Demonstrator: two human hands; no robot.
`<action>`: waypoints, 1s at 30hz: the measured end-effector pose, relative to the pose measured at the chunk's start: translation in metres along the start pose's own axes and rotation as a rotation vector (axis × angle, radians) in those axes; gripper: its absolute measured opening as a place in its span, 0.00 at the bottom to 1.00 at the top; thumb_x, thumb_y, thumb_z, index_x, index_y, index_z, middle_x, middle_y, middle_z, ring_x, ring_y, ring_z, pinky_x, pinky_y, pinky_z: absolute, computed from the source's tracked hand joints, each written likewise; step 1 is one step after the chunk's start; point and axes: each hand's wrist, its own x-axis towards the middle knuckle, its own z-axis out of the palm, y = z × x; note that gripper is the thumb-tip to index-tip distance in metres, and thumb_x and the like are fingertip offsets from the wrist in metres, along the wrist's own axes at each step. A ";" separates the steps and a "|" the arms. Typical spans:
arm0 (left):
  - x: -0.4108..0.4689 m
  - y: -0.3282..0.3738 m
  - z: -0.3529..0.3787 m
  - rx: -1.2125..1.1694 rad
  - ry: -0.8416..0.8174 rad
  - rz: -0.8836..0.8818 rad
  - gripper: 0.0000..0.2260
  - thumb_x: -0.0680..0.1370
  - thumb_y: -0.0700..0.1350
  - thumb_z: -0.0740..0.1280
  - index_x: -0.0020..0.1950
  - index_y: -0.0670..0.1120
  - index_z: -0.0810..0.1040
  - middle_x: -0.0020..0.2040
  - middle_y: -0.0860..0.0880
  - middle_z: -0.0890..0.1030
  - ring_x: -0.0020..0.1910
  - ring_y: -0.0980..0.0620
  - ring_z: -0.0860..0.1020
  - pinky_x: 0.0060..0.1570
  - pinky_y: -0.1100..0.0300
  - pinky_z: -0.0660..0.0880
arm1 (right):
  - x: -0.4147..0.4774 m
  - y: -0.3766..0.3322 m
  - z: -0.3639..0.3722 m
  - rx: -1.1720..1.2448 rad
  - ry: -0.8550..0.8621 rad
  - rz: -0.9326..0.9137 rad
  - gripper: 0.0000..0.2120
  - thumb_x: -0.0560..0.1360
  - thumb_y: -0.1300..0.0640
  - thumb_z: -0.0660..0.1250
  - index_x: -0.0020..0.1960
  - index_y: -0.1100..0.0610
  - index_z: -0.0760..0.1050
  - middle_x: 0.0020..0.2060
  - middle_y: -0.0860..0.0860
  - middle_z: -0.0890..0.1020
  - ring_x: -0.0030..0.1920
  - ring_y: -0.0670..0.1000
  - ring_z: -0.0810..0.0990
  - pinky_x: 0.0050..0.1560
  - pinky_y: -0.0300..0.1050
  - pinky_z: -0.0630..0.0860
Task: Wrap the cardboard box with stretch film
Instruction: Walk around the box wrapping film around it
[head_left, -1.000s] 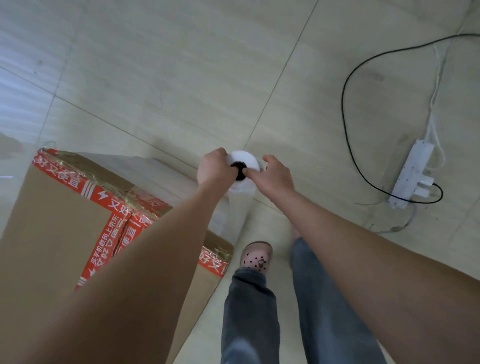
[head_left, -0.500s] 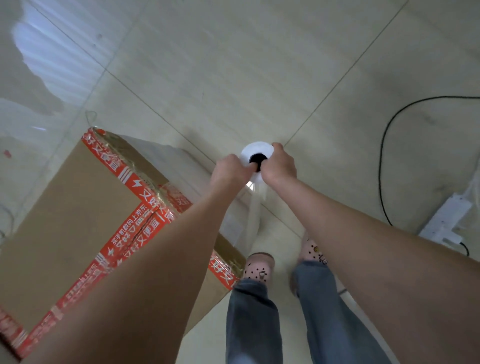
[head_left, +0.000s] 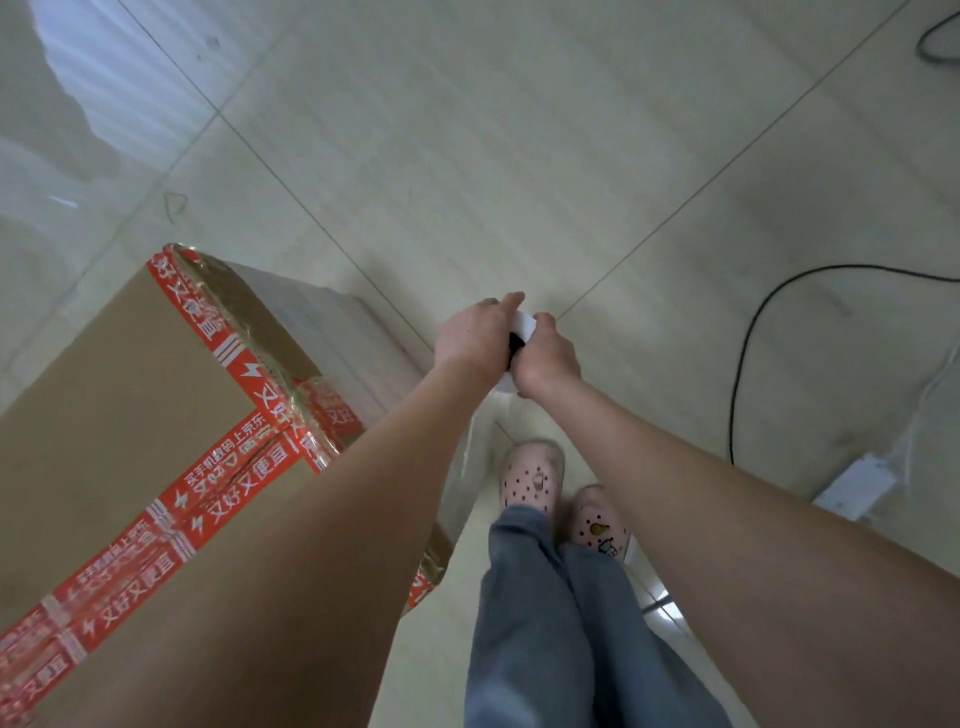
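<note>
Both bare arms reached forward and down, the forearms converging until the hands met. The left hand (head_left: 467, 338) curled over one side of the roll (head_left: 525, 326), fingers laid across its top. The right hand (head_left: 548, 358) gripped the other side, knuckles up. The wrists were close together.

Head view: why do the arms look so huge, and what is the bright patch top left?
In the head view, the wide-angle lens swells the near forearms and tilts the floor lines; the patch is glare on glossy tiles.
</note>
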 end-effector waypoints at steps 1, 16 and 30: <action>0.004 0.003 -0.002 0.046 0.001 0.016 0.22 0.77 0.41 0.61 0.72 0.51 0.66 0.61 0.49 0.76 0.59 0.47 0.76 0.44 0.57 0.70 | 0.001 0.001 0.000 0.002 -0.003 -0.004 0.17 0.78 0.57 0.53 0.65 0.56 0.64 0.58 0.59 0.75 0.54 0.61 0.76 0.53 0.57 0.78; 0.038 -0.028 -0.031 -0.224 0.027 -0.170 0.06 0.74 0.41 0.64 0.50 0.42 0.72 0.47 0.44 0.77 0.43 0.44 0.74 0.37 0.57 0.67 | 0.029 -0.037 -0.020 -0.174 0.003 -0.077 0.14 0.73 0.52 0.64 0.57 0.53 0.73 0.48 0.50 0.79 0.46 0.55 0.76 0.40 0.44 0.68; 0.053 -0.104 -0.053 -0.940 0.039 -0.664 0.13 0.73 0.47 0.66 0.46 0.36 0.79 0.36 0.41 0.81 0.32 0.44 0.82 0.39 0.49 0.82 | 0.055 -0.123 0.038 -0.109 -0.037 -0.125 0.20 0.76 0.54 0.61 0.67 0.56 0.66 0.59 0.56 0.77 0.57 0.59 0.77 0.54 0.49 0.75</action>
